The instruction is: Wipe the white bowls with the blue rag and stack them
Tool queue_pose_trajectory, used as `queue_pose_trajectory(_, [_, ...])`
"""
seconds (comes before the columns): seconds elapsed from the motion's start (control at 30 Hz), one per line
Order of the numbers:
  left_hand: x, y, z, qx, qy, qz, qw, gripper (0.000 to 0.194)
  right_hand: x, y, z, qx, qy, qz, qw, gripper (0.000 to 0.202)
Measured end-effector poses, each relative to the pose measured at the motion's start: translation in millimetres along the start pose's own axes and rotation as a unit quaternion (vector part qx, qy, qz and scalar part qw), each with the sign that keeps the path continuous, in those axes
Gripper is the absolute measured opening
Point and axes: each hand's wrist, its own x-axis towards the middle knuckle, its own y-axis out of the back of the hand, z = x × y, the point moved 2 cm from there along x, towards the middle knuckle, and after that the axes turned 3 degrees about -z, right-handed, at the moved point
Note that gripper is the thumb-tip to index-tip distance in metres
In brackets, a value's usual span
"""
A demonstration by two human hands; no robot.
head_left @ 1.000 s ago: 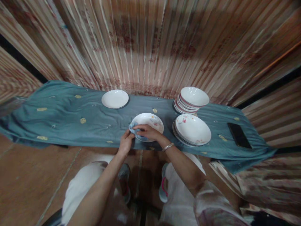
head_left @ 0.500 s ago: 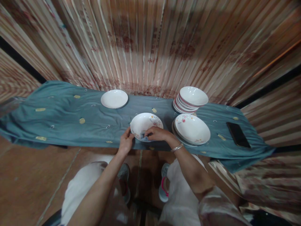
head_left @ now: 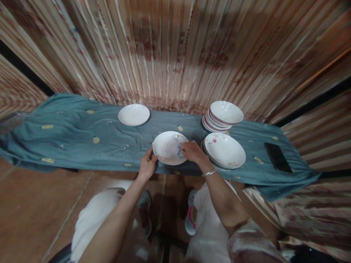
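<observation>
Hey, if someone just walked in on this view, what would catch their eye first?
Probably the white dish near the middle of the teal cloth, with the left hand at its rim and the right hand pressing a bluish cloth at its other side. Next, the two stacks of white dishes to its right, the front one topped by a floral dish, and the dark phone beyond them.

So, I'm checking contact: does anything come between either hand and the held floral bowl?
Yes, inside: a blue cloth between the right hand and the floral bowl. Nothing visible separates the left hand from its rim.
</observation>
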Motion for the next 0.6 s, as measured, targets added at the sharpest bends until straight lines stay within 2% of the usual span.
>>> queue_pose_trajectory(0.23, [-1.5, 1.6, -1.2, 0.015, -0.004, -0.006, 1.0, 0.054, 13.9, -3.3, 3.7, -0.016, -0.02, 0.07, 0.997, 0.035])
queue_pose_trajectory(0.4, [-2.6, 2.1, -2.6, 0.026, -0.002, -0.001, 1.0, 0.051, 28.9, -7.3, 4.7, 0.023, 0.0, 0.133, 0.991, 0.032])
queue_pose_trajectory(0.6, [-2.4, 2.1, -5.0, 0.023, -0.002, 0.005, 1.0, 0.052, 43.3, -10.4, -3.5, 0.093, 0.001, 0.179, 0.979, 0.036])
